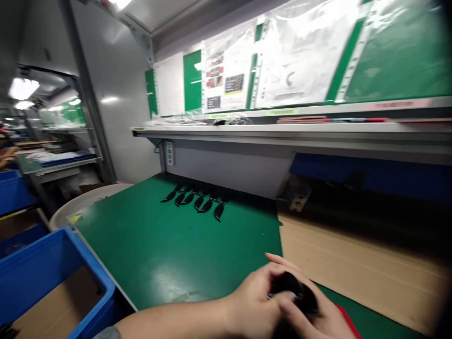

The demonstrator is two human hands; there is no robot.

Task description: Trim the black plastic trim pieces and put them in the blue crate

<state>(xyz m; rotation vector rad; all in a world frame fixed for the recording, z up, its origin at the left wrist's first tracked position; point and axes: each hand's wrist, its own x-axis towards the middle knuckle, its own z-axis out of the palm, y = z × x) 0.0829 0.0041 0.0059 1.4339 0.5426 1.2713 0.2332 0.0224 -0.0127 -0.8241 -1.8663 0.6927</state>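
Observation:
Both my hands meet at the bottom of the view over the green bench mat (169,254). My left hand (252,301) comes in from the lower left and curls around a small black part (294,294). My right hand (310,318) closes on the same black part from below and the right. The part is blurred and mostly covered by fingers, so its shape is unclear. Several black curved pieces (197,200) lie in a row at the far edge of the mat, well away from both hands.
A sheet of brown cardboard (360,273) covers the bench to the right. A blue bin (52,282) with a cardboard bottom stands at the lower left. A grey shelf (282,129) runs above the bench, with plastic-sleeved papers (275,66) on the green board behind.

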